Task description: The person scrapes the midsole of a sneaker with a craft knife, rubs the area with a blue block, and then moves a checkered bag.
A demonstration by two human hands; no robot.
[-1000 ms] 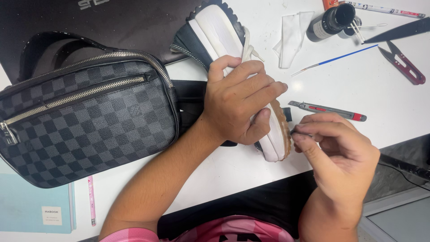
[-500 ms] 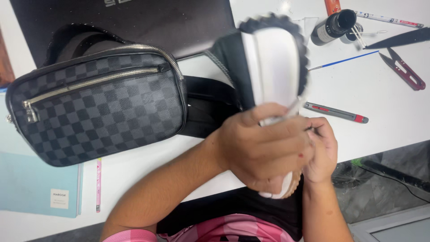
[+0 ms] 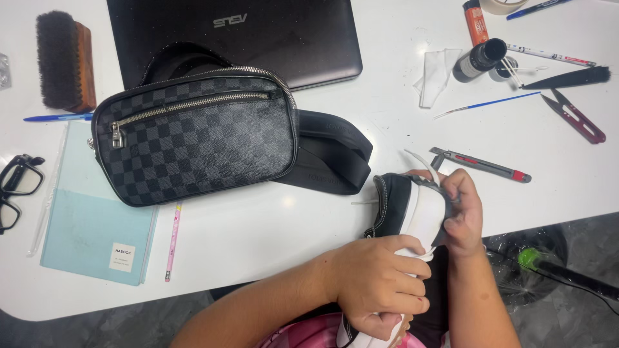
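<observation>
- The left hand [image 3: 380, 290] is gripping the near end of a shoe [image 3: 412, 212], fingers curled tight round its white sole at the table's front edge
- The right hand [image 3: 461, 209] is clasping the far end of the sole, fingers folded over it, thumb side pressing the white rubber; whether it is also pinching a tool, I cannot tell
- The shoe is lying on its side between both hands, black upper with white stitching facing left, partly off the white table [image 3: 271, 232]
- A thin white strip is curling up from the sole just above the right hand
- A grey cutter [image 3: 480, 165] with a red slider is lying just beyond the right hand
- A black strap [image 3: 332, 154] is running left of the shoe to a checkered bag [image 3: 196, 138], which is resting partly on a laptop [image 3: 232, 32]
- Further right: red snips [image 3: 574, 116], a thin brush [image 3: 490, 104], a dark bottle [image 3: 478, 59], a white cloth [image 3: 437, 74]
- Far left: a shoe brush [image 3: 64, 59], a blue notebook [image 3: 97, 232], a pink pencil [image 3: 173, 241], glasses [image 3: 16, 187]
</observation>
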